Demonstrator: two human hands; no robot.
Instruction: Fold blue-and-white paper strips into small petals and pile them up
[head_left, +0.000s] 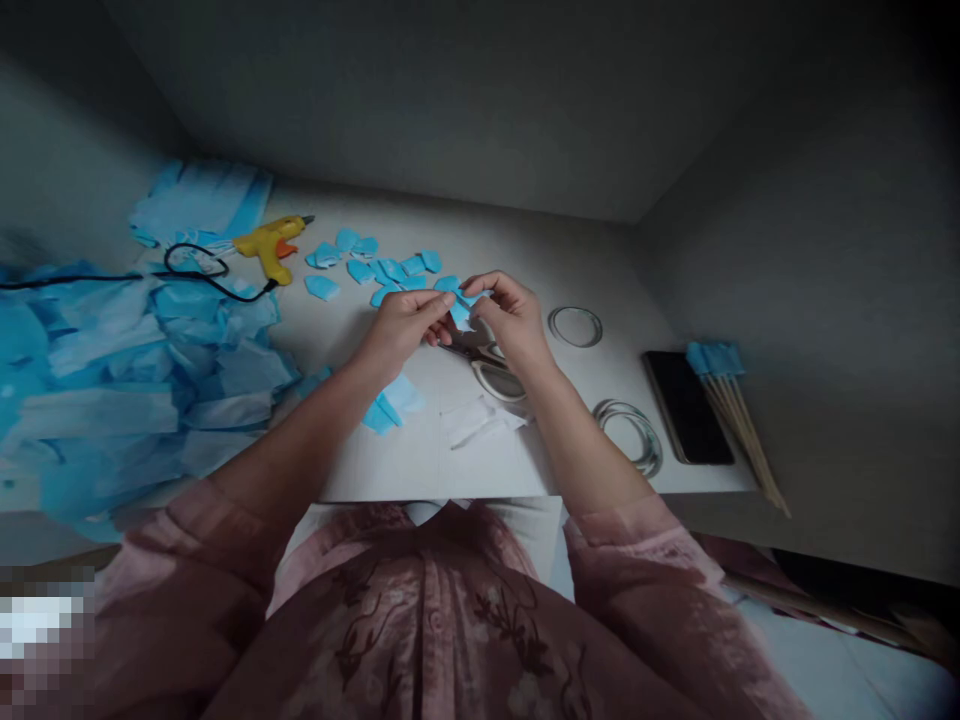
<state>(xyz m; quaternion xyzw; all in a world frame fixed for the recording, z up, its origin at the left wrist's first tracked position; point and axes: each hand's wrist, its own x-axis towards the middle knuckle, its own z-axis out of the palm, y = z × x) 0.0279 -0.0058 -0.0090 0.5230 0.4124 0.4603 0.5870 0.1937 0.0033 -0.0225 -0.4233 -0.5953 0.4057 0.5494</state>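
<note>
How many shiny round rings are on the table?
2 for sure. The far ring lies alone, just right of the right hand. The near ring lies beside the black phone; it looks like several stacked, so more may be hidden.

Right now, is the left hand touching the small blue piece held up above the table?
Touching. The head view shows the left hand pinching the small blue piece with its fingertips, while the right hand grips the other side.
</note>
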